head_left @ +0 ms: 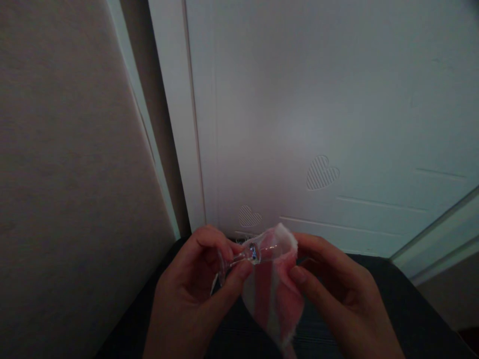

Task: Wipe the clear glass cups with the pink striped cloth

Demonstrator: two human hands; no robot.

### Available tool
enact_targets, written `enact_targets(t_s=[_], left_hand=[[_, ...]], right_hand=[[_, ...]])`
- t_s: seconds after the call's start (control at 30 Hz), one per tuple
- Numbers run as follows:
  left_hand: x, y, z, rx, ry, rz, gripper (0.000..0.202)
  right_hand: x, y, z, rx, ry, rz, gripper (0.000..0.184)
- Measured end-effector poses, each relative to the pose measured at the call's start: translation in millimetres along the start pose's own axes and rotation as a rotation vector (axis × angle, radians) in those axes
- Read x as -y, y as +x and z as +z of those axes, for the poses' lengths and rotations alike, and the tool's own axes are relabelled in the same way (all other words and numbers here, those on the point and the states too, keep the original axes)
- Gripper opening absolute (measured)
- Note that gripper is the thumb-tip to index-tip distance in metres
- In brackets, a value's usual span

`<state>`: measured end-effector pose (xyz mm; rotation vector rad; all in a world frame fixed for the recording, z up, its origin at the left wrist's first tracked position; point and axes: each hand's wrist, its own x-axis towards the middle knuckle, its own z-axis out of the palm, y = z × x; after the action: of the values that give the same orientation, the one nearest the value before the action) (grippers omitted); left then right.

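My left hand (202,279) is closed around the base and stem of a small clear glass (249,253) lying on its side, thumb and fingers pinching it. My right hand (329,284) is closed on a pink and white striped cloth (275,289), which is wrapped over the bowl end of the glass and hangs down between both hands. Both hands are low in the middle of the view, close together.
A white door or cabinet panel (318,99) with two embossed striped hearts (322,172) stands straight ahead. A beige padded panel (67,174) fills the left. A dark surface (404,299) lies under the hands. The light is dim.
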<state>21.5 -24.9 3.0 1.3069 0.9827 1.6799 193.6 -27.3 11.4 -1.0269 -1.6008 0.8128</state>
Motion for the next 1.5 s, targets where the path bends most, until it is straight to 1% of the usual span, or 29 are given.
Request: enact_targets(t_s=[0.13, 0.23, 0.37, 0.43, 0.53, 0.67, 0.77, 0.83, 0.97, 1.07, 1.17, 1.27, 1.37, 1.5], left_hand=[[1, -1, -1.4, 0.064, -0.023, -0.002, 0.022], [0, -2, -1.1, 0.062, -0.031, -0.004, 0.022], [0, -2, -3.0, 0.113, -0.018, 0.009, 0.021], [-1, -1, -5.6, 0.148, 0.031, 0.022, 0.019], [-1, 1, -10.2, 0.177, 0.184, 0.067, 0.018], [1, 2, -13.5, 0.202, 0.366, 0.181, 0.017], [0, -2, -12.6, 0.160, 0.558, 0.316, 0.021], [-2, -5, -11.3, 0.131, 0.647, 0.391, 0.024], [-4, -4, -10.5, 0.144, 0.704, 0.518, 0.031], [-3, 0, -12.2, 0.148, 0.738, 0.578, 0.032], [-2, 1, -15.9, 0.117, 0.775, 0.564, 0.026], [-4, -1, -19.5, 0.118, 0.813, 0.488, 0.025], [-7, -3, -20.3, 0.105, 0.807, 0.426, 0.024], [-7, -4, -17.9, 0.083, 0.796, 0.398, 0.027]], right_hand=[[1, 3, 3, 0.021, -0.062, -0.043, 0.039], [3, 6, 5, 0.064, -0.060, -0.073, 0.045], [4, 6, 3, 0.118, -0.058, -0.126, 0.041], [5, 6, 3, 0.109, -0.073, -0.146, 0.038], [6, 4, 4, 0.076, -0.084, -0.130, 0.035], [5, 3, 8, 0.044, -0.069, -0.078, 0.026], [3, 2, 11, 0.003, -0.107, -0.059, 0.023], [2, 2, 13, -0.044, -0.145, -0.042, 0.023], [4, 4, 16, -0.164, -0.116, -0.054, 0.023], [5, 4, 17, -0.191, -0.083, -0.042, 0.021], [6, 1, 18, -0.211, -0.053, 0.013, 0.021], [7, -1, 18, -0.205, -0.009, 0.061, 0.019], [7, 0, 16, -0.146, -0.035, -0.011, 0.016], [6, 1, 13, -0.106, -0.097, -0.152, 0.023]])
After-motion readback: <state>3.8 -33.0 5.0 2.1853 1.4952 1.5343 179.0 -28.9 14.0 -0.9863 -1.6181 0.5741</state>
